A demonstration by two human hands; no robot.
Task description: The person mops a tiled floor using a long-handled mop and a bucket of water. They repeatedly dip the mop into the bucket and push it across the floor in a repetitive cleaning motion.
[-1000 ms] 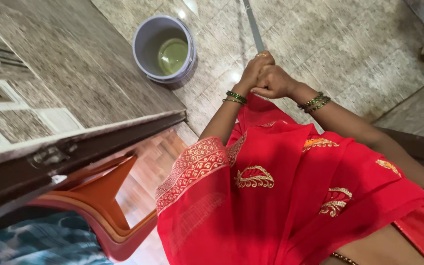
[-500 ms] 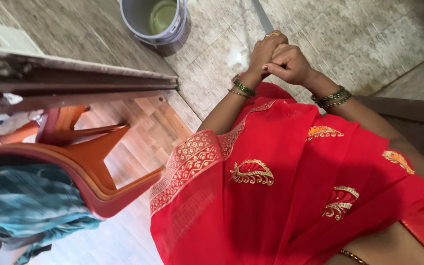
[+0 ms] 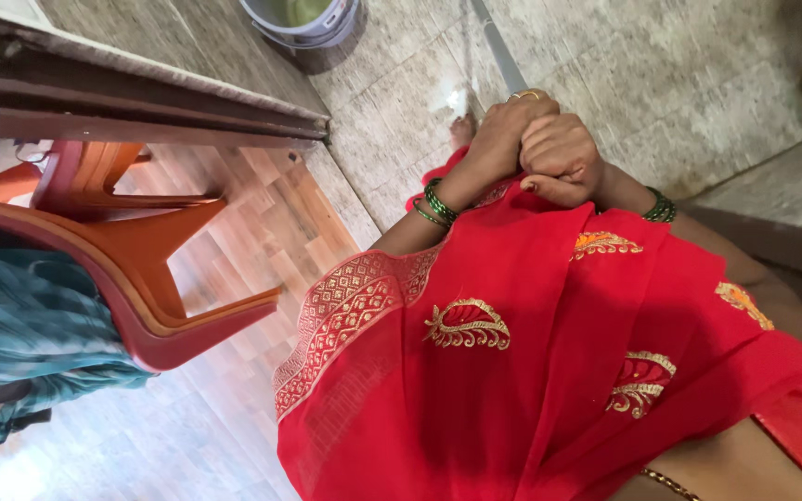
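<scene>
Both hands grip a long grey pole (image 3: 503, 60). The left hand (image 3: 503, 134) and the right hand (image 3: 559, 158) are touching, fingers clenched tight around its top. The bucket (image 3: 313, 20) has slid almost out of sight beyond the pole. Left of the pole stand a door edge (image 3: 141, 102) and a red chair (image 3: 141, 269). Right of it the tiled floor (image 3: 679, 83) is open.

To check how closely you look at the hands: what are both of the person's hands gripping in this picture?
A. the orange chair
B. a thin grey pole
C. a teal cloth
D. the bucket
B: the left hand and right hand are wrapped together round the thin grey pole, which runs up across the floor tiles; the bucket and the chair stand apart from them.
</scene>
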